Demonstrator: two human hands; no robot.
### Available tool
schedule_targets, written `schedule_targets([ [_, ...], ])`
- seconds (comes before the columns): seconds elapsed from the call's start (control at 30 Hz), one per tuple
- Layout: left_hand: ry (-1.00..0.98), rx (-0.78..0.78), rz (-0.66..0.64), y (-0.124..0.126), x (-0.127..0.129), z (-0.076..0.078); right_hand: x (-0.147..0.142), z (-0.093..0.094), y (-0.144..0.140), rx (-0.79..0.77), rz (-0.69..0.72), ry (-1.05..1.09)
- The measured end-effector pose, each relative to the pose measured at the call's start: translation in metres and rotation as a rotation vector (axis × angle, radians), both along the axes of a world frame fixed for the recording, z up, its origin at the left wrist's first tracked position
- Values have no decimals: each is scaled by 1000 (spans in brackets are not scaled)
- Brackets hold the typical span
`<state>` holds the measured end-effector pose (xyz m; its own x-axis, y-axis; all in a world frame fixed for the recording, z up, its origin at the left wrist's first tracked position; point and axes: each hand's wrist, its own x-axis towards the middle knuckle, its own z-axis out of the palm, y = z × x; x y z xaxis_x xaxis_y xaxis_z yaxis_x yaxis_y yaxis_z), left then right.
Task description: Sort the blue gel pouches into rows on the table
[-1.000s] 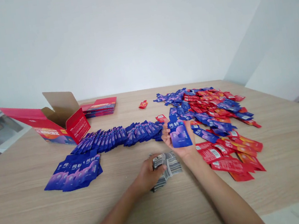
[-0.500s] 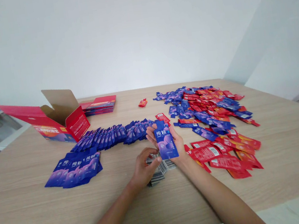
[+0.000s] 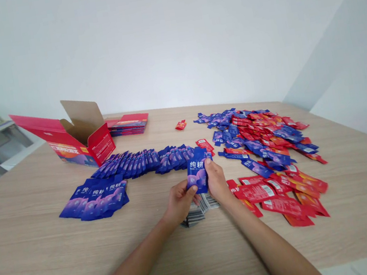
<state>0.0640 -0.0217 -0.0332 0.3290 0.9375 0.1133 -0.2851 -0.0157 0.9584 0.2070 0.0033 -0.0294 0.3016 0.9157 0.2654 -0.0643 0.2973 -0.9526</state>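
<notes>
Both hands hold blue sachets point(image 3: 197, 175) upright above the table; they look like a small stack, but I cannot tell how many. My left hand point(image 3: 180, 201) pinches the lower left corner between thumb and fingers. The right edge is gripped by my right hand point(image 3: 216, 179), its thumb on the front. Below the hands lie stacks of grey-and-white striped cards or packets point(image 3: 195, 214), partly hidden by my left hand. Just beyond, an overlapping row of blue sachets point(image 3: 142, 162) runs leftward. Fanned out nearer on the left are larger-looking blue sachets point(image 3: 97, 198).
An open red box point(image 3: 82, 144) stands at the back left, beside flat stacked cartons point(image 3: 129, 124). Mixed red and blue sachets point(image 3: 259, 134) are heaped at the right, with red sachets point(image 3: 283, 193) nearer. One red sachet point(image 3: 180, 125) lies alone at the back.
My left hand has come up from the striped stack and taken the sachets' lower corner. My right hand has turned from a flat palm under them to a grip on their right edge.
</notes>
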Motion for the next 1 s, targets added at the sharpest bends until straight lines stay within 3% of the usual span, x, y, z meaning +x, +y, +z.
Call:
schedule_targets([
  [0.17, 24, 19, 29, 1, -2, -2, 2, 7, 2, 42, 36, 44],
  [0.43, 174, 89, -2, 0, -4, -8, 10, 15, 13, 22, -45, 212],
  [0.63, 124, 69, -48, 8, -5, -10, -2, 8, 6, -21, 88, 286],
  [0.73, 117, 71, -11, 12, -9, -6, -15, 6, -4, -95, 313, 267],
  [0.83, 298, 261, 170, 15, -17, -2, -21, 11, -8, -148, 441, 294],
  [0.93, 699, 559, 395, 16, -26, -2, -15, 17, -5, -107, 357, 356],
  [1.0, 989, 636, 437, 15, -28, -6, -7, 20, 0, -61, 291, 405],
])
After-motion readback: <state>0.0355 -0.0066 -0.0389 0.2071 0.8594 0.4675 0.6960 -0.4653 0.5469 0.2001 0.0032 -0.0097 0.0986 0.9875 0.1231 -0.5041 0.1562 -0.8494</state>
